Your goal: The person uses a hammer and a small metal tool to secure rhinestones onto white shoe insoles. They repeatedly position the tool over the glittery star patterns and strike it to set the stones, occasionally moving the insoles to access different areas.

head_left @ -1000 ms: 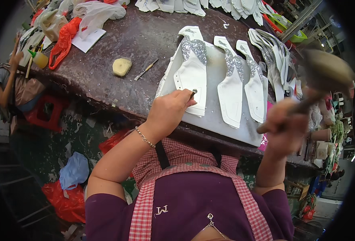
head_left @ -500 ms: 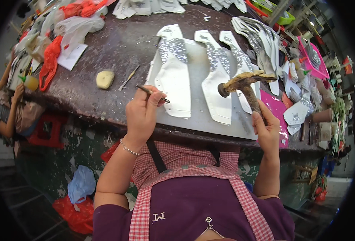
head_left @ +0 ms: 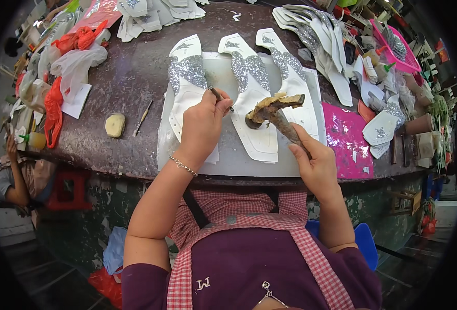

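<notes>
My left hand (head_left: 203, 123) is closed round a thin dark metal punch (head_left: 214, 93). Its lower tip is by the left edge of the middle white-and-silver-glitter cut piece (head_left: 255, 132); whether it touches is unclear. In my right hand (head_left: 315, 161) is the handle of a worn hammer (head_left: 285, 126), its head wrapped in tattered yellowish material and hanging over that same piece. A similar piece (head_left: 188, 71) lies to the left, partly under my left hand. Another such piece (head_left: 298, 85) lies to the right. All three rest on a pale grey board (head_left: 218, 72).
A cream-coloured lump (head_left: 115, 125) and a thin pointed tool (head_left: 143, 118) lie left of the board. Right are a magenta sheet (head_left: 344, 139), a stack of glitter pieces (head_left: 324, 49) and a pink basket (head_left: 401, 57). Plastic bags (head_left: 79, 67) crowd the left, where another person (head_left: 17, 181) sits.
My left hand with the punch has moved from the left piece to the middle piece's left edge. The hammer has come left and nearer the punch. The whole view has shifted.
</notes>
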Available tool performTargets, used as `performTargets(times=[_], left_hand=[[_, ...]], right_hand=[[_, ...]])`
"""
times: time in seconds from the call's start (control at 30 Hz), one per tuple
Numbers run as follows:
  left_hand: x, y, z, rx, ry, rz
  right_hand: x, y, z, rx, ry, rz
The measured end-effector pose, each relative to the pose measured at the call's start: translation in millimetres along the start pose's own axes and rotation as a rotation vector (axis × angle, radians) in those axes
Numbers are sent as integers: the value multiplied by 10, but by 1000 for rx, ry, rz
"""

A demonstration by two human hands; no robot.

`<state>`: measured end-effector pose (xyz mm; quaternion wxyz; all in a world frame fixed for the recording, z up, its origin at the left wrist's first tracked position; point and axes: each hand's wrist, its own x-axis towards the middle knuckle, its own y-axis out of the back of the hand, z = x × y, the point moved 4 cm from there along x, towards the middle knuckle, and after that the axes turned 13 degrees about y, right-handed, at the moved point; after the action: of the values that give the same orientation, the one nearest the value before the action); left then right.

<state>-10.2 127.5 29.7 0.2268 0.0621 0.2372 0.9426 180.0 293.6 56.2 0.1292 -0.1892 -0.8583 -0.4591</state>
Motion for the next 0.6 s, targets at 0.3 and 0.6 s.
performTargets(times=[0.3, 0.6], left_hand=[[13, -36, -82, -31, 18, -1], [30, -44, 25, 98, -178, 54]], right_hand=[[11, 18, 56, 54, -41, -11], [1, 3, 112, 136, -85, -7]])
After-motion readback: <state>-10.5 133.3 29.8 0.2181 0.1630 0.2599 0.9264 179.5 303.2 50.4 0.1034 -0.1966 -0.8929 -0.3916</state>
